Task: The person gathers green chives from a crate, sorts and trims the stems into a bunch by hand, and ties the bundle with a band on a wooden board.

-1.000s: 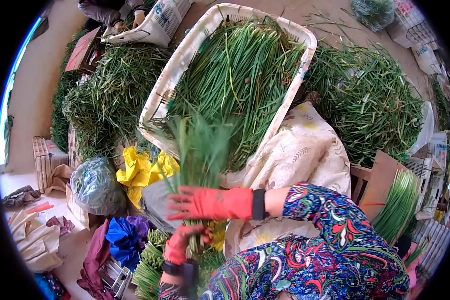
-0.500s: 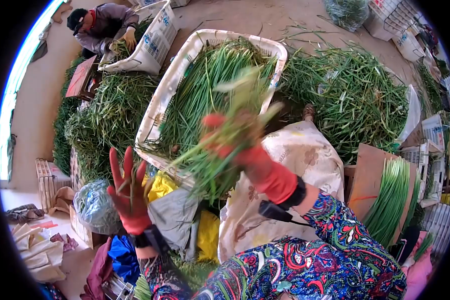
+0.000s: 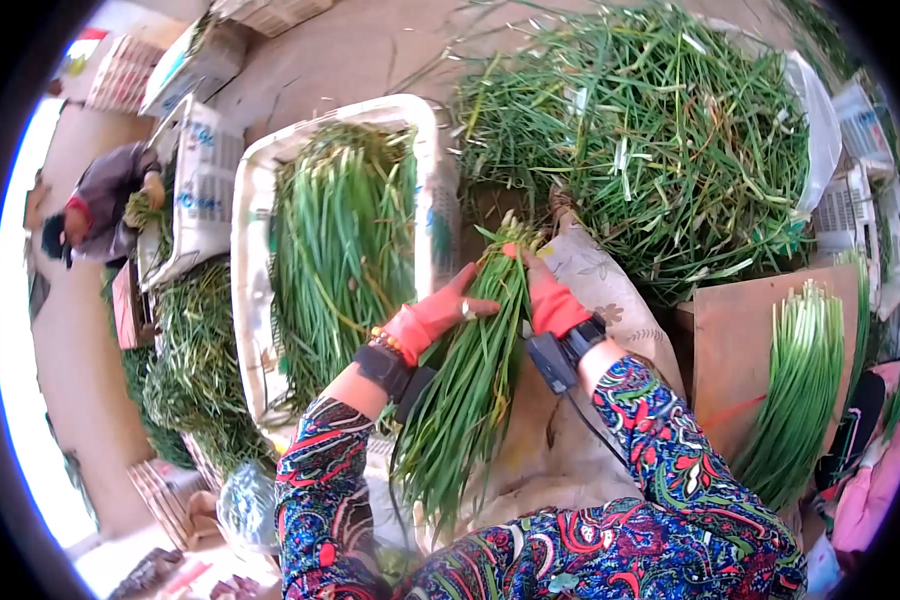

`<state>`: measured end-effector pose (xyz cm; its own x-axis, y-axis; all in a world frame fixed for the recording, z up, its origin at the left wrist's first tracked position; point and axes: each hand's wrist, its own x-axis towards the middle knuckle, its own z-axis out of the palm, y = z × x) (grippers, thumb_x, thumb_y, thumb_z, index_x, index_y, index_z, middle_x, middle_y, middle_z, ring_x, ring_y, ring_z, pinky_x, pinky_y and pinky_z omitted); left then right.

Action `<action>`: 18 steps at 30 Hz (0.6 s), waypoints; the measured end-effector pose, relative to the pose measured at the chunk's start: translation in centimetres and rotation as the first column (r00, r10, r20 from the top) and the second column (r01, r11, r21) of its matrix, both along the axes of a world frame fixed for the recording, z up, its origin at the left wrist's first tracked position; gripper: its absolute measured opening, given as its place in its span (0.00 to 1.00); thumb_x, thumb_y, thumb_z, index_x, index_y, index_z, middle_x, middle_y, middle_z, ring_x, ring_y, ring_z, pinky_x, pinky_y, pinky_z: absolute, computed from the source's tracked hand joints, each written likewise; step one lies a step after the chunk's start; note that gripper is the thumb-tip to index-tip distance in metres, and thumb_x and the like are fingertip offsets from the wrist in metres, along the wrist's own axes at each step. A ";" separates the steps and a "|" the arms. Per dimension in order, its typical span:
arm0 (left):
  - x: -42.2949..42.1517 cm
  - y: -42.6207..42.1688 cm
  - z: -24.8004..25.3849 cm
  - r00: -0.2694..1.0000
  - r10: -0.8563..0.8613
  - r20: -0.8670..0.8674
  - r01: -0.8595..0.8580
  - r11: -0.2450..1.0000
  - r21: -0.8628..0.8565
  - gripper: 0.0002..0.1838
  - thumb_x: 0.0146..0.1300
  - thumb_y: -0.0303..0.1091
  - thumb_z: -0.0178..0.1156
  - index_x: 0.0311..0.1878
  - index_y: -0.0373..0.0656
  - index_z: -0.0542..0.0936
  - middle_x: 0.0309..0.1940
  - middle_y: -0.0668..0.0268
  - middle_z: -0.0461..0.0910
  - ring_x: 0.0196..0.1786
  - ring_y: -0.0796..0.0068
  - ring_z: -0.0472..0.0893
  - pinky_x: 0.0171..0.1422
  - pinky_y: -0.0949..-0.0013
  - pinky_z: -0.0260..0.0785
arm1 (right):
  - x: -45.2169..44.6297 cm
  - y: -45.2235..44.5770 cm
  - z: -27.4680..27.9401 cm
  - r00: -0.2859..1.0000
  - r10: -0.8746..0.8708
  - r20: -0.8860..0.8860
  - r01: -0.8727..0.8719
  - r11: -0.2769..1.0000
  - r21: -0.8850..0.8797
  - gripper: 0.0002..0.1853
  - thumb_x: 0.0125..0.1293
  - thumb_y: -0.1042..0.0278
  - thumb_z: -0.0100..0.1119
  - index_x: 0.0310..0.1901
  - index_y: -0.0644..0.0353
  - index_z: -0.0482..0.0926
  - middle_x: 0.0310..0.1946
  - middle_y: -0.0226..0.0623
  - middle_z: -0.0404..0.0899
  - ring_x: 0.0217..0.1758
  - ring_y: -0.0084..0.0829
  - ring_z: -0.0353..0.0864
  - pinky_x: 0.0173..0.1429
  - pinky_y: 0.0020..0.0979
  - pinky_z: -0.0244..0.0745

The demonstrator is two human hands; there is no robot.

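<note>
Both my hands wear orange-red gloves and are at a loose bunch of Chinese chives [image 3: 470,385] above my lap. My right hand [image 3: 553,297] is closed around the pale root end, its fingers partly hidden behind the stems. From the other side my left hand [image 3: 432,318] grips the bunch below the root end, thumb and a finger showing over the leaves. The leaves hang down toward my body over a flowered cloth [image 3: 620,290] on my lap. Left of the bunch stands a white plastic crate [image 3: 426,130] holding more chives [image 3: 335,240].
A large heap of loose greens [image 3: 650,140] lies ahead to the right. At right, neat chives [image 3: 795,380] rest on a brown board [image 3: 725,325]. A co-worker [image 3: 100,205] handles greens at another white crate [image 3: 205,190] on the left, beside a further heap [image 3: 205,370].
My right hand has brought the blurred bunch down and nearer my lap. My left hand, raised and spread before, has come across onto the bunch. The view has turned to the right.
</note>
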<state>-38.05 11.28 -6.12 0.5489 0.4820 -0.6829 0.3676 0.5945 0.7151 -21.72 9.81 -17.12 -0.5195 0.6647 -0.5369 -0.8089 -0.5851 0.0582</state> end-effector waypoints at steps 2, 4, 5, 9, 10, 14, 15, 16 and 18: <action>1.3 2.3 -2.1 0.996 0.071 0.048 -0.054 0.954 -0.296 0.43 0.51 0.36 0.64 0.66 0.38 0.50 0.54 0.62 0.69 0.53 0.77 0.71 0.57 0.73 0.64 | 0.0 0.6 -3.1 0.972 0.027 0.232 -0.023 1.000 -0.020 0.17 0.60 0.52 0.51 0.36 0.59 0.76 0.33 0.38 0.80 0.32 0.35 0.78 0.40 0.35 0.74; 0.8 3.9 -6.1 0.975 -0.084 -0.207 0.056 0.989 -0.139 0.46 0.50 0.50 0.61 0.66 0.37 0.50 0.60 0.58 0.61 0.60 0.73 0.63 0.62 0.72 0.55 | -0.2 1.8 -5.6 0.981 0.072 0.180 -0.046 0.989 -0.143 0.18 0.59 0.51 0.51 0.37 0.59 0.76 0.31 0.38 0.79 0.32 0.36 0.78 0.39 0.36 0.74; 1.2 5.0 -6.6 0.908 -0.229 -0.352 0.218 0.973 -0.071 0.53 0.47 0.62 0.59 0.67 0.36 0.49 0.66 0.54 0.53 0.67 0.69 0.54 0.68 0.71 0.46 | -0.4 2.2 -6.6 0.986 0.045 0.159 -0.022 0.989 -0.144 0.18 0.59 0.50 0.52 0.38 0.58 0.76 0.31 0.38 0.79 0.31 0.36 0.78 0.39 0.36 0.74; 1.2 5.8 -10.4 0.763 -0.521 -0.383 0.641 0.529 0.556 0.25 0.59 0.39 0.54 0.60 0.47 0.66 0.49 0.55 0.71 0.52 0.70 0.72 0.57 0.67 0.64 | 0.9 2.2 -9.9 0.832 0.159 -0.532 -0.174 0.984 0.021 0.23 0.56 0.46 0.55 0.42 0.60 0.75 0.35 0.42 0.79 0.33 0.40 0.78 0.43 0.41 0.74; 1.6 5.8 -11.6 0.834 -0.496 -0.242 0.551 0.722 0.419 0.22 0.59 0.39 0.52 0.58 0.48 0.68 0.47 0.53 0.71 0.50 0.66 0.73 0.55 0.66 0.64 | 0.7 1.6 -10.3 0.853 0.165 -0.496 -0.167 0.985 0.040 0.24 0.56 0.46 0.56 0.44 0.60 0.74 0.34 0.41 0.79 0.31 0.39 0.78 0.41 0.39 0.74; 4.8 5.5 -8.6 0.755 -0.582 -0.301 0.649 0.730 0.214 0.18 0.62 0.43 0.42 0.48 0.48 0.75 0.39 0.49 0.70 0.44 0.57 0.75 0.49 0.64 0.66 | 0.7 0.6 -8.0 0.992 0.121 -0.027 -0.123 0.986 -0.111 0.22 0.58 0.57 0.55 0.51 0.60 0.71 0.34 0.38 0.79 0.33 0.33 0.78 0.43 0.32 0.73; 4.9 4.8 -8.8 0.672 -0.616 -0.411 0.726 0.658 0.202 0.18 0.61 0.44 0.44 0.49 0.47 0.74 0.40 0.48 0.71 0.44 0.57 0.75 0.48 0.64 0.66 | 1.1 1.5 -4.2 0.992 0.124 0.028 -0.117 0.975 -0.187 0.21 0.59 0.61 0.54 0.53 0.60 0.69 0.36 0.37 0.79 0.36 0.32 0.78 0.47 0.33 0.72; 5.8 3.9 -6.0 0.744 -0.500 -0.442 0.607 0.783 0.136 0.20 0.60 0.45 0.48 0.51 0.43 0.72 0.41 0.48 0.73 0.45 0.58 0.76 0.49 0.63 0.67 | 1.4 2.3 -0.8 0.988 0.133 0.083 -0.108 0.961 -0.256 0.20 0.60 0.65 0.53 0.54 0.60 0.68 0.38 0.37 0.79 0.39 0.31 0.78 0.51 0.33 0.70; 6.8 2.0 -1.1 0.879 -0.293 -0.376 0.388 0.898 0.209 0.30 0.56 0.45 0.57 0.56 0.36 0.65 0.42 0.50 0.76 0.47 0.64 0.77 0.51 0.65 0.66 | 1.8 2.2 -2.5 0.873 0.183 -0.452 -0.198 0.980 0.014 0.18 0.53 0.60 0.62 0.40 0.66 0.76 0.35 0.43 0.80 0.38 0.39 0.79 0.54 0.37 0.71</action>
